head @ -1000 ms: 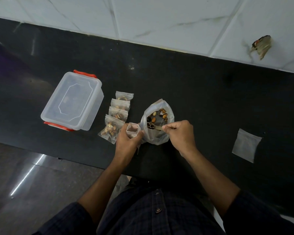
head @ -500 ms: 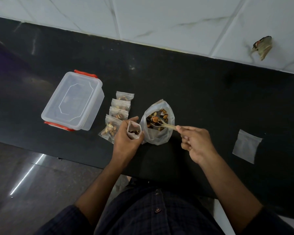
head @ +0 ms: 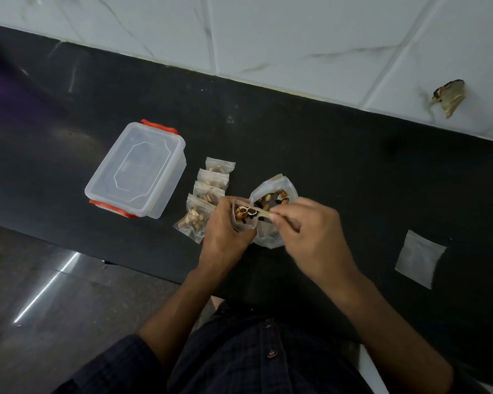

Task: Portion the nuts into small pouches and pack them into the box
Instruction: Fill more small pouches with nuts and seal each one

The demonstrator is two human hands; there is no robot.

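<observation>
Beside the open bag of nuts (head: 273, 211) on a black counter (head: 339, 172), the left hand (head: 225, 231) grips a small open pouch (head: 244, 216) while the right hand (head: 308, 231) pinches a spoon (head: 255, 213) tipped over the pouch's mouth, the lidded box (head: 137, 169) standing farther left

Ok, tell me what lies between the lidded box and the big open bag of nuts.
In the head view, four filled pouches lie in a row between the box and the bag of nuts.
</observation>
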